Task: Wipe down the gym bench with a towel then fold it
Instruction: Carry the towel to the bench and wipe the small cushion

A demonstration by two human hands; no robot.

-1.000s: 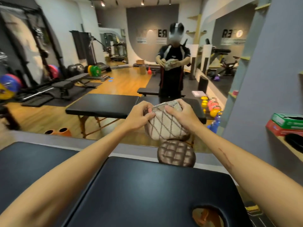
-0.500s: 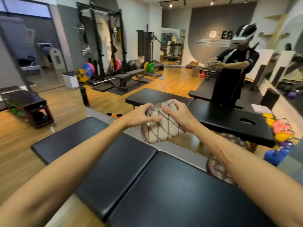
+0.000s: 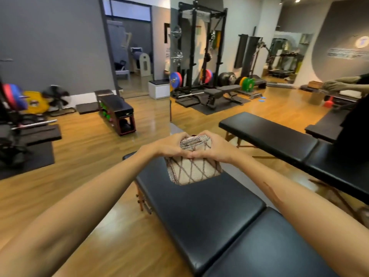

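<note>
- Both hands dropped the folded towel (image 3: 194,169) toward centre frame, over the black bench (image 3: 201,204)
- left hand (image 3: 169,145) and right hand (image 3: 216,147) pinch its top edge, fingers clamped
- folding looks done, next it probably gets set down

Both bare forearms reach forward from the lower corners and converge at the middle. The left hand (image 3: 169,145) and right hand (image 3: 214,146) meet side by side, thumbs touching at the tips, fingers curled over the top of a folded towel (image 3: 194,169) and gripping it from either side. A long reddish mark runs along the right forearm.
</note>
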